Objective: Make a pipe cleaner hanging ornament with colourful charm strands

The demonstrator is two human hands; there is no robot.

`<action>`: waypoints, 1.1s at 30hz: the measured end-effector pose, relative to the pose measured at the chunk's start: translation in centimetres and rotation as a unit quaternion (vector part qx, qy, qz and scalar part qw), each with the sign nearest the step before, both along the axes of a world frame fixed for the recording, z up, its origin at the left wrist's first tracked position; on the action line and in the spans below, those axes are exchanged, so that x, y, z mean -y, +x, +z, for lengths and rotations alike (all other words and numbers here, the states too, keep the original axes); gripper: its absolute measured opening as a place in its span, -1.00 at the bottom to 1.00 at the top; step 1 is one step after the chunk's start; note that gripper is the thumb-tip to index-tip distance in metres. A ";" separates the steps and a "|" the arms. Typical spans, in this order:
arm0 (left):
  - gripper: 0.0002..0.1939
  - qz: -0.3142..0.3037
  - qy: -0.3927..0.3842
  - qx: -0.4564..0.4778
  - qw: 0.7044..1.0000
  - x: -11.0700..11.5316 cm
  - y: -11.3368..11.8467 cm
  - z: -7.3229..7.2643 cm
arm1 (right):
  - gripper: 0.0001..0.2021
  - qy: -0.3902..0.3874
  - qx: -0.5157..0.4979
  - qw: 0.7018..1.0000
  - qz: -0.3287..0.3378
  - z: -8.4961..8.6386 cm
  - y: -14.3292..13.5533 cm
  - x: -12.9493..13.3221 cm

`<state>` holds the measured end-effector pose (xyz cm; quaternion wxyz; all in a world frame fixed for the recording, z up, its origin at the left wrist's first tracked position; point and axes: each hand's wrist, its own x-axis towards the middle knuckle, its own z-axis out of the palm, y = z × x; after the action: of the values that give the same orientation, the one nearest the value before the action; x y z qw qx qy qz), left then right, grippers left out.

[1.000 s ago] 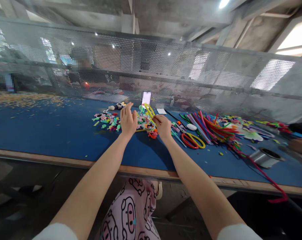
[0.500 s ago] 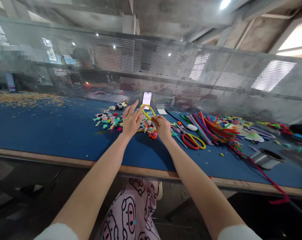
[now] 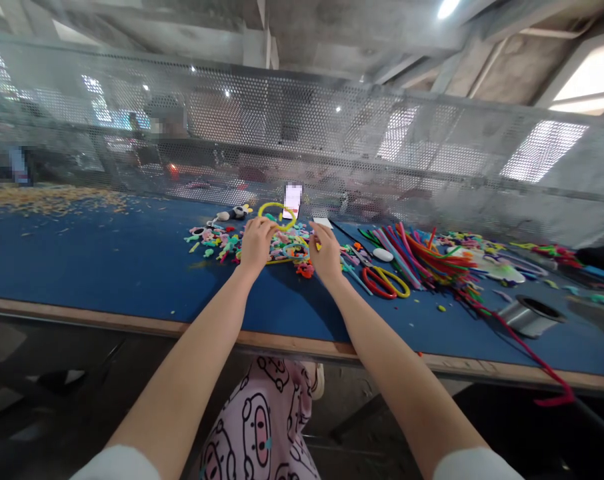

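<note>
Pinching the yellow pipe-cleaner loop (image 3: 288, 225) by its near edge, the left hand (image 3: 255, 248) holds it beyond its fingertips; the right hand (image 3: 325, 253) hangs apart, rightward, its grip unclear.

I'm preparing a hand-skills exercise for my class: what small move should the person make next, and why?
Probably bring the right hand across to pinch the free side of the yellow pipe-cleaner loop. Only the left hand appears to hold it, near its lower edge, leaving the far side without visible support; the right hand is close by but apart from it.
</note>
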<state>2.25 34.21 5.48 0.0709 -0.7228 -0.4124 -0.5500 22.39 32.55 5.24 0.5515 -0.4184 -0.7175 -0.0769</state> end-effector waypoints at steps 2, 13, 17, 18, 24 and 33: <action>-0.82 0.050 0.003 0.055 0.997 -0.1 -0.9 0.1 | -0.58 -0.027 -0.024 0.999 -0.019 0.0 0.1 0.1; -0.78 0.229 -0.025 0.184 0.956 -1.9 -5.1 -1.4 | -0.64 -0.095 -0.098 0.984 -0.117 -0.5 1.3 -0.6; -0.81 0.231 -0.145 0.157 0.949 -2.0 -4.8 -1.9 | -0.73 -0.178 -0.070 0.968 -0.164 -0.8 1.9 -1.1; -0.83 0.240 -0.158 0.158 0.945 -1.8 -4.5 -1.8 | -0.75 -0.192 -0.054 0.965 -0.171 -1.0 2.0 -1.2; -0.77 0.154 -0.098 0.019 0.983 -0.2 -1.5 -0.6 | -0.80 -0.192 0.064 0.961 -0.189 -2.1 2.0 -1.9; -0.84 -0.095 -0.154 -0.222 0.958 -0.4 1.0 -2.7 | -0.86 -0.243 0.089 0.952 -0.163 -2.3 2.0 -2.5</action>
<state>3.28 34.57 2.81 -0.0043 -0.8646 -0.3953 -0.3101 24.35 35.05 2.91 0.3473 -0.6421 -0.6830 -0.0258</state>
